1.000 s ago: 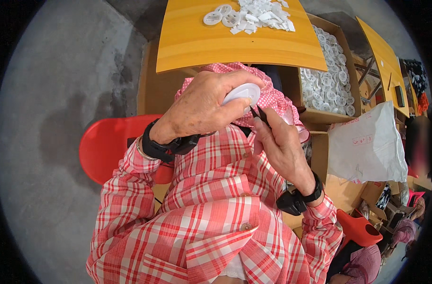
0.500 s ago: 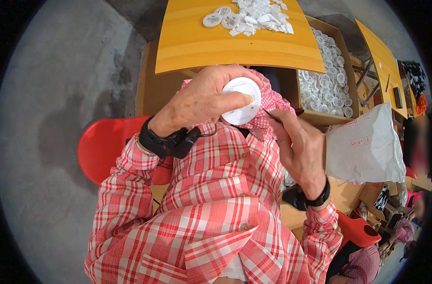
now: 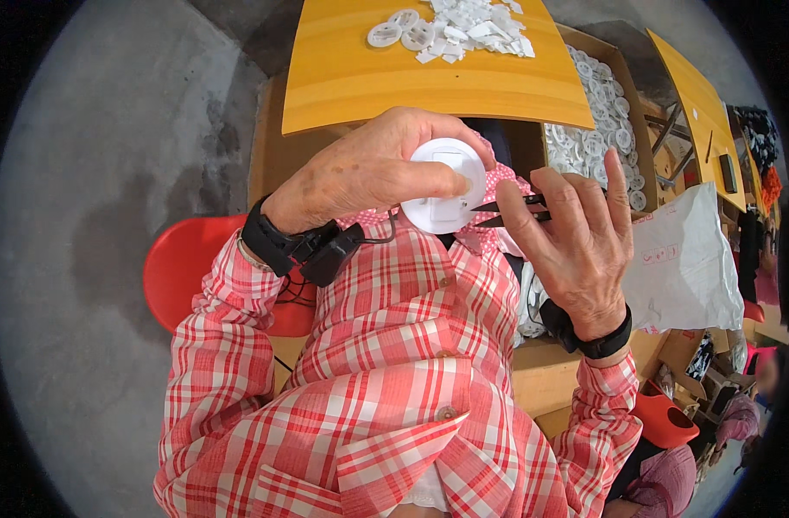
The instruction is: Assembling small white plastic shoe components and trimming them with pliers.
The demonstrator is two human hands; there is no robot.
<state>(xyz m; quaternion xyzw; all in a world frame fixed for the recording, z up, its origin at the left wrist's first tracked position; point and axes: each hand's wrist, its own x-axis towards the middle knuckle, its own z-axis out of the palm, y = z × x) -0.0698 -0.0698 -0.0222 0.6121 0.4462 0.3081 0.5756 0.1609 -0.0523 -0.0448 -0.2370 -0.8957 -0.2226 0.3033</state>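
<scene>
My left hand (image 3: 360, 177) grips a white round plastic disc (image 3: 442, 213), its thumb pressed on the face near a pale rectangular patch. At the disc's lower right edge are the two dark pointed tips of a black two-pronged tool (image 3: 489, 222). That tool lies in my right hand (image 3: 576, 246), partly hidden behind the fingers; whether it is tweezers or small scissors I cannot make out. Several of the right hand's fingers are raised and spread. Pink dotted cloth (image 3: 498, 177) shows behind the disc, above my lap.
Ahead stands a yellow table (image 3: 429, 91) with white scraps (image 3: 481, 30) and a few round discs (image 3: 384, 34). A cardboard box (image 3: 640, 112) full of similar discs is at its right. A white bag (image 3: 684, 259) lies right of my hand. Left is a red stool (image 3: 187, 276).
My right hand has shifted right and its fingers have lifted and spread, so both prongs of the tool now show apart. The disc has moved slightly right in my left hand.
</scene>
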